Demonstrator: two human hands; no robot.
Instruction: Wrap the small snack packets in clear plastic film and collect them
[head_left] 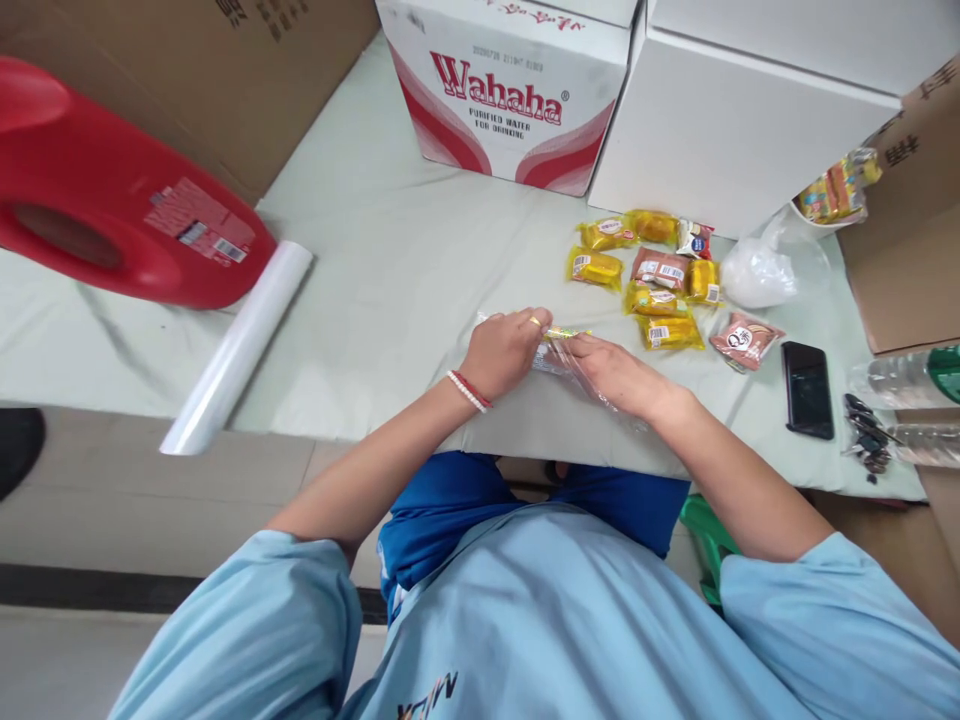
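Left hand (504, 350): at the counter's (367, 320) near edge; wears a beaded bracelet (471, 392); grip closed on crinkled clear plastic (549, 360).
Right hand (611, 372): beside it at 3 o'clock; grip closed on the same plastic.
Yellow-and-green packet (568, 332): between the hands, partly hidden by fingers.
Yellow-wrapped snack packets (595, 267), six: loose cluster at 2 o'clock from the hands, with one brown-wrapped packet (660, 268) among them.
Pinkish-brown packet (745, 340): 3 o'clock, apart from the hands.
Smartphone (808, 390): 3 o'clock, farther out, screen dark.
White roll (236, 350): 9 o'clock, overhanging the near edge.
Wahaha purified-water carton (517, 110): 12 o'clock, at the back.
White box (720, 130): 1 o'clock, just beside the carton.
Red plastic jug (135, 200): 10 o'clock, well apart from the hands.
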